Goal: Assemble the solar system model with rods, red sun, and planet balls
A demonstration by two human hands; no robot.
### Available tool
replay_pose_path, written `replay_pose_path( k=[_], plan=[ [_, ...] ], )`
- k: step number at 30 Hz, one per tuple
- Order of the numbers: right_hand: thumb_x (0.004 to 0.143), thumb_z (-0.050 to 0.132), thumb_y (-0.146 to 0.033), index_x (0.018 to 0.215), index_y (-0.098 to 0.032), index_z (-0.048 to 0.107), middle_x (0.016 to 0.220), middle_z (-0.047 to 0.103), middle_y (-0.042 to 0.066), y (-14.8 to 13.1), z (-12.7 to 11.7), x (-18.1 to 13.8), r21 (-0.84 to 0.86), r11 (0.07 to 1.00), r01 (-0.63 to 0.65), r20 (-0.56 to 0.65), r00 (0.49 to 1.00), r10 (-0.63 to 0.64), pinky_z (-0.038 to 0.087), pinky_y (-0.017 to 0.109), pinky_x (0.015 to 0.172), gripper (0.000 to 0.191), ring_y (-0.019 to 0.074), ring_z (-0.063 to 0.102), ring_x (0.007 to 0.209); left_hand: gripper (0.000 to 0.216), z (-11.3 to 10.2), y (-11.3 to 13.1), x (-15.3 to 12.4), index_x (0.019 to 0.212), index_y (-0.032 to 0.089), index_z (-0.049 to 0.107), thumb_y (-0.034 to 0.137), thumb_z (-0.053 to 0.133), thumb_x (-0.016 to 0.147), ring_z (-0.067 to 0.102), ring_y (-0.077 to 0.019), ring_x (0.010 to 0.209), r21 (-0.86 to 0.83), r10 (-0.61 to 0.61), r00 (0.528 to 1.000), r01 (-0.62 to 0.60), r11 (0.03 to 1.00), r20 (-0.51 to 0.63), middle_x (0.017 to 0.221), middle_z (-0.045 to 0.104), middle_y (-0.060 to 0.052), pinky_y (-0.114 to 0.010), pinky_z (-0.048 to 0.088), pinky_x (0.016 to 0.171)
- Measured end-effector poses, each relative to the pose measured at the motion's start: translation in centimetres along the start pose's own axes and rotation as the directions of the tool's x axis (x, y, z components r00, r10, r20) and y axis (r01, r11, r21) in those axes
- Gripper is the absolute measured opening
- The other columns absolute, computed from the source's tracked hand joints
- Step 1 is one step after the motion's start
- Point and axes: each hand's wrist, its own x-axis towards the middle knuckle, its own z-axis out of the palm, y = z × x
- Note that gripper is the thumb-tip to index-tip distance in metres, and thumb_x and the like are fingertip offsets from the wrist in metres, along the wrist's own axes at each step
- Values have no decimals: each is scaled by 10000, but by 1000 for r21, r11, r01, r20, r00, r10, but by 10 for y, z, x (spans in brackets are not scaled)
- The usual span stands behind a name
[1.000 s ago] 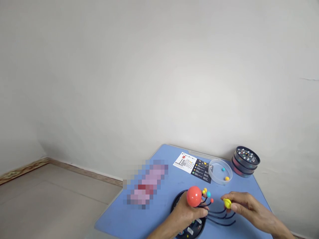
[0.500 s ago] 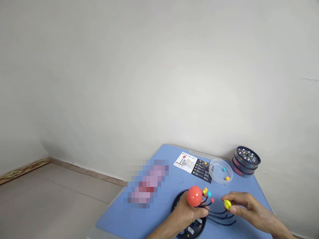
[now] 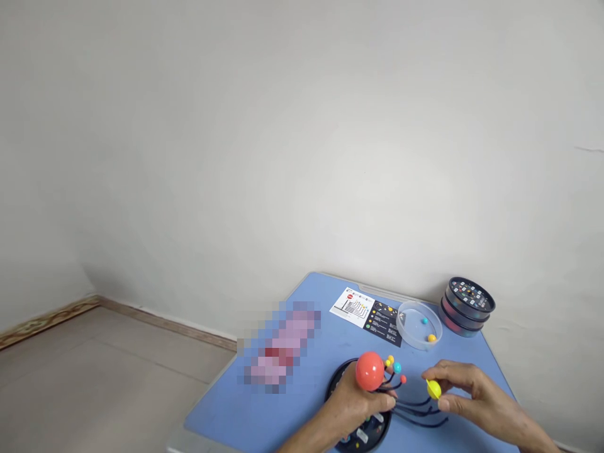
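Observation:
My left hand [image 3: 352, 401] is closed around the middle of a solar system model, just below its large red ball [image 3: 370, 371]. Black curved arms [image 3: 419, 413] fan out to the right from under those fingers. Small balls, including a blue ball [image 3: 397, 367], sit on the shorter arms. Between the thumb and fingertips of my right hand [image 3: 472, 389] is a yellow ringed ball [image 3: 433, 389], at the tip of one long arm. Whether it is fixed on that tip I cannot tell. The round black base [image 3: 365, 437] is partly hidden by my left hand and forearm.
A clear round dish [image 3: 418, 343] holds a blue and an orange ball. Left of it lies a printed instruction sheet [image 3: 352, 308]. Stacked round black containers [image 3: 467, 305] stand at the table's back right. A blurred pink item [image 3: 287, 340] lies on the blue table [image 3: 226, 396].
The yellow ringed ball has turned slightly in my right fingertips, and its ring now tilts differently. My left hand keeps its hold. The whole view has shifted a little.

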Motion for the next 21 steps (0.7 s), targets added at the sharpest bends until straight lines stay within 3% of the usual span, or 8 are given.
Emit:
replay_pose_path(
  k=[7,15,21],
  plan=[
    [854,640,-479,1121,-254,703,942,652,63,-2,1,-1,-36,999,3,-35,999,-4,502,362,840,356,228,605,898,155,0,-1,0,661,148,667,109,700,514,673,-215,741,-25,10,1000,-10,1000,7,795,757,-44,-298,493,711],
    [864,629,-475,1089,-265,719,884,646,45,-5,4,0,-43,999,0,-75,997,-3,493,323,770,321,207,591,834,287,-6,-25,11,768,144,672,69,746,501,681,-261,844,-97,86,996,-88,991,-22,782,710,-35,-296,512,696],
    [856,635,-488,1087,-266,724,886,667,48,-5,7,0,-37,999,5,-113,993,-9,503,332,778,332,211,602,832,679,-14,-7,4,1128,161,658,36,766,470,641,-254,935,51,17,999,-14,999,-49,956,709,-30,-293,494,798]
  ],
)
